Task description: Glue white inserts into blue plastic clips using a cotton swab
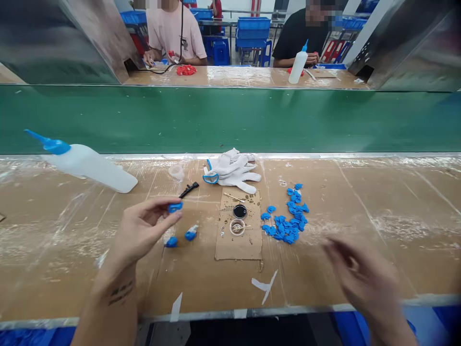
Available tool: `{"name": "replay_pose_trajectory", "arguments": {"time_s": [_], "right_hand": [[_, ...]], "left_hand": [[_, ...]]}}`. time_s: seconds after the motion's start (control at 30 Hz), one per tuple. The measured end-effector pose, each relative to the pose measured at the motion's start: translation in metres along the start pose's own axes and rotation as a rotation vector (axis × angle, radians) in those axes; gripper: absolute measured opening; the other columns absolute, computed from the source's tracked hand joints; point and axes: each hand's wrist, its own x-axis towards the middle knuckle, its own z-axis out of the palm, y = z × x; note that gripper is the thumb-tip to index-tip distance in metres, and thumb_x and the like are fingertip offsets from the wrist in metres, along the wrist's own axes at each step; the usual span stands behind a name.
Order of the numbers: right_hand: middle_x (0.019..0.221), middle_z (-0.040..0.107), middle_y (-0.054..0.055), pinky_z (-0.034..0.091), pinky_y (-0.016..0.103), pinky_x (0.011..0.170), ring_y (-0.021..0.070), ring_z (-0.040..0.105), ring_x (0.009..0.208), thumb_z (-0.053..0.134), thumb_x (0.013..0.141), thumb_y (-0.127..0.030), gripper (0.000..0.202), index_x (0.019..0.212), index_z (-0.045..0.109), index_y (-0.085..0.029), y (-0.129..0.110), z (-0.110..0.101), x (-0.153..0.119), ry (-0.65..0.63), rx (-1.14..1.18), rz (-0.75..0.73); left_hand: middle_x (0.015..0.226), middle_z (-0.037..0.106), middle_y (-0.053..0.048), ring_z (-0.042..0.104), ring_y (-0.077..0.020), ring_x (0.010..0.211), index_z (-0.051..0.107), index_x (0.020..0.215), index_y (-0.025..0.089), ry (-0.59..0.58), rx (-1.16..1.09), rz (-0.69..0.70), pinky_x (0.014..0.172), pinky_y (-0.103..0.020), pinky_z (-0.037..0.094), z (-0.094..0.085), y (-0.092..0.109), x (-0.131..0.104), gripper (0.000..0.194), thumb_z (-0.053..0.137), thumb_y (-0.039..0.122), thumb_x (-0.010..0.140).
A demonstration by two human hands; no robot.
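My left hand (pixel 144 228) pinches a small blue plastic part (pixel 175 207) between thumb and fingers above the bench. Just below it lie two more blue pieces (pixel 172 241), and a short black tool (pixel 189 190) rests beyond the fingertips. My right hand (pixel 360 274) hangs over the right side of the bench, smeared by motion, so its fingers cannot be made out. Nearest to it is a loose pile of small blue parts (pixel 288 223). Between the hands, a cardboard piece (pixel 237 250) bears a small cup of dark liquid (pixel 239 211) and a clear cup (pixel 237 227) with a swab across it.
White gloves (pixel 232 170) lie behind the cardboard. A white squeeze bottle (pixel 93 166) lies tilted at left. Beyond the bench runs a green belt (pixel 230 120). Two people (pixel 176 33) sit across it with red parts (pixel 186 70) and another squeeze bottle (pixel 298 65).
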Motion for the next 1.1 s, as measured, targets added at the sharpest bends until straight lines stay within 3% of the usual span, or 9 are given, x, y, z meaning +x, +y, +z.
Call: {"name": "replay_pose_trajectory", "arguments": {"time_s": [0.13,0.2,0.3,0.43,0.57,0.63,0.77,0.93,1.1], "right_hand": [[0.105,0.075,0.006,0.057,0.033,0.073,0.0222,0.073,0.092,0.064,0.103,-0.027,0.016,0.118,0.068,-0.024,-0.023,0.039,0.037,-0.338,-0.054,-0.169],[0.104,0.075,0.007,0.057,0.034,0.070,0.0227,0.073,0.089,0.063,0.103,-0.031,0.019,0.119,0.067,-0.022,-0.029,0.059,0.051,-0.406,-0.075,-0.177],[0.097,0.075,0.004,0.054,0.032,0.066,0.0208,0.071,0.083,0.060,0.104,-0.026,0.011,0.109,0.070,-0.022,-0.032,0.076,0.059,-0.465,-0.073,-0.187],[0.085,0.073,0.003,0.050,0.030,0.062,0.0188,0.068,0.076,0.059,0.104,-0.022,0.017,0.096,0.073,-0.023,-0.033,0.080,0.059,-0.464,-0.076,-0.221],[0.087,0.075,0.003,0.053,0.030,0.065,0.0184,0.069,0.077,0.060,0.104,-0.019,0.015,0.097,0.073,-0.022,-0.039,0.088,0.063,-0.410,-0.031,-0.251],[0.091,0.076,0.004,0.054,0.030,0.067,0.0180,0.069,0.079,0.060,0.103,-0.017,0.013,0.101,0.072,-0.022,-0.043,0.094,0.064,-0.382,0.020,-0.281],[0.091,0.076,0.004,0.054,0.031,0.067,0.0171,0.067,0.077,0.062,0.100,-0.009,0.014,0.103,0.070,-0.021,-0.047,0.104,0.061,-0.354,0.104,-0.336],[0.087,0.074,0.003,0.054,0.032,0.069,0.0177,0.067,0.077,0.060,0.098,-0.007,0.017,0.099,0.068,-0.021,-0.049,0.108,0.057,-0.402,0.153,-0.316],[0.082,0.071,0.002,0.054,0.031,0.065,0.0173,0.066,0.072,0.061,0.093,-0.005,0.018,0.096,0.065,-0.022,-0.049,0.109,0.056,-0.392,0.224,-0.245]], "left_hand": [[0.100,0.080,-0.009,0.073,-0.0212,0.085,0.078,0.109,0.019,-0.201,-0.053,0.165,0.076,-0.033,0.061,0.023,0.023,-0.001,0.023,0.070,0.029,0.090],[0.105,0.080,-0.010,0.074,-0.0209,0.089,0.077,0.113,0.019,-0.270,-0.069,0.215,0.079,-0.033,0.062,0.033,0.024,0.000,0.024,0.066,0.025,0.092],[0.105,0.080,-0.011,0.075,-0.0206,0.092,0.077,0.110,0.018,-0.236,-0.133,0.219,0.082,-0.033,0.062,0.045,0.014,0.001,0.023,0.068,0.022,0.090],[0.100,0.082,-0.011,0.077,-0.0192,0.086,0.078,0.103,0.014,-0.160,-0.296,0.099,0.079,-0.030,0.064,0.056,0.001,-0.001,0.021,0.075,0.020,0.083],[0.105,0.082,-0.012,0.078,-0.0206,0.094,0.074,0.113,0.013,-0.115,-0.362,0.022,0.086,-0.032,0.064,0.062,-0.001,-0.004,0.034,0.078,0.021,0.080],[0.106,0.082,-0.012,0.078,-0.0211,0.096,0.074,0.115,0.014,-0.104,-0.359,0.017,0.087,-0.032,0.064,0.063,-0.001,-0.005,0.036,0.079,0.020,0.080],[0.100,0.081,-0.010,0.077,-0.0190,0.088,0.075,0.106,0.014,-0.078,-0.328,0.035,0.080,-0.030,0.063,0.062,0.000,-0.006,0.024,0.075,0.020,0.083],[0.107,0.080,-0.011,0.077,-0.0211,0.100,0.067,0.118,0.016,-0.022,-0.371,0.032,0.087,-0.032,0.063,0.064,0.000,-0.007,0.038,0.077,0.018,0.082],[0.104,0.080,-0.010,0.075,-0.0182,0.090,0.065,0.102,0.016,-0.037,-0.362,0.086,0.080,-0.029,0.060,0.065,-0.003,-0.008,0.022,0.075,0.016,0.083]]}}
